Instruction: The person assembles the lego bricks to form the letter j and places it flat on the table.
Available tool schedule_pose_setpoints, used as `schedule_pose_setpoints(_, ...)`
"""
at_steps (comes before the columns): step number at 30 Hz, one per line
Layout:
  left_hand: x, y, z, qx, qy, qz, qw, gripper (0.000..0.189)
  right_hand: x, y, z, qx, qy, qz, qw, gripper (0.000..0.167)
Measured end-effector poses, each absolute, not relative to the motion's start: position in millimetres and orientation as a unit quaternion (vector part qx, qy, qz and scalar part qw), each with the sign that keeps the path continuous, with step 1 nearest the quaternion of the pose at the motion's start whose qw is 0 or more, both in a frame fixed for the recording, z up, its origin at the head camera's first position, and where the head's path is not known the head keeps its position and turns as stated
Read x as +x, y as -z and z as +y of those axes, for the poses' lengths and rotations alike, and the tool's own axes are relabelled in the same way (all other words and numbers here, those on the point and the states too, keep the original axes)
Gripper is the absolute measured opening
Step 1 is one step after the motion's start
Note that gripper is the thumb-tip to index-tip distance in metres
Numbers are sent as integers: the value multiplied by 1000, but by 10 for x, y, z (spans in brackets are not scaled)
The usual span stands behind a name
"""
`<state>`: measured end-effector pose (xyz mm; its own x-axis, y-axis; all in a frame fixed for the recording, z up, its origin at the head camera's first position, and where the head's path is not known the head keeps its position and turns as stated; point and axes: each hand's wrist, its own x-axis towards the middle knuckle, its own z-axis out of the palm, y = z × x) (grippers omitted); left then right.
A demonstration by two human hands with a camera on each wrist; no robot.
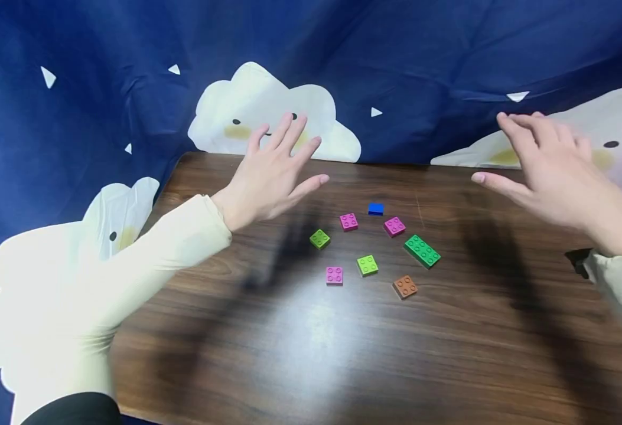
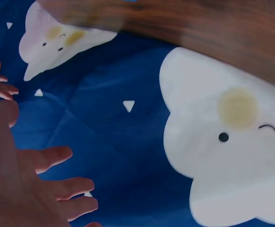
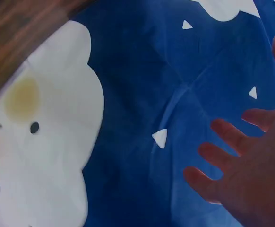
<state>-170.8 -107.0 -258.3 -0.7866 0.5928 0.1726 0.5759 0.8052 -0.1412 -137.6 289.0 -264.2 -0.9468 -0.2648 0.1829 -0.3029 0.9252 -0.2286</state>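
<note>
Both hands are raised above a wooden table with spread fingers, holding nothing. The left hand (image 1: 273, 171) hovers over the table's far left part, nearest a dark green brick (image 1: 319, 239). Over the far right side is the right hand (image 1: 552, 171), nearest the long green brick (image 1: 422, 251). Between the hands' shadows lie a blue brick (image 1: 376, 209), two magenta bricks (image 1: 349, 222) (image 1: 394, 226), a pink brick (image 1: 334, 275), a lime brick (image 1: 367, 265) and a brown brick (image 1: 405, 287), all apart. The wrist views show the left hand (image 2: 38, 184) and right hand (image 3: 251, 165) with fingers extended.
The brown table (image 1: 225, 342) ends at its back edge against a dark blue curtain (image 1: 412, 53) printed with white clouds (image 1: 268, 106) and small triangles. A small black object (image 1: 577, 261) shows beside the right sleeve (image 1: 621, 283).
</note>
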Motion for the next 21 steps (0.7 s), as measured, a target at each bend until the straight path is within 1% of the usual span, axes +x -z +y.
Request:
schedule_pose_setpoints(5, -1675, 2752, -1105, -316, -17, -941, 117, 61, -1342, 2796, 2930, 127, -178, -972, 83, 84)
schedule_pose_setpoints(11, -1602, 2984, -1131, -321, 26, -940, 113, 57, -1297, 3017, 2993, 103, -228, -964, 88, 78)
schedule_pose_setpoints(17, -1527, 3239, -1097, -319, 64, -942, 86, 55, -1206, 3341, 2951, 95, -277, -952, 85, 69)
schedule_pose_setpoints(21, -1475, 3416, -1018, -313, 107, -942, 64, 51, -1154, 3564, 2870, 94, -303, -946, 67, 61)
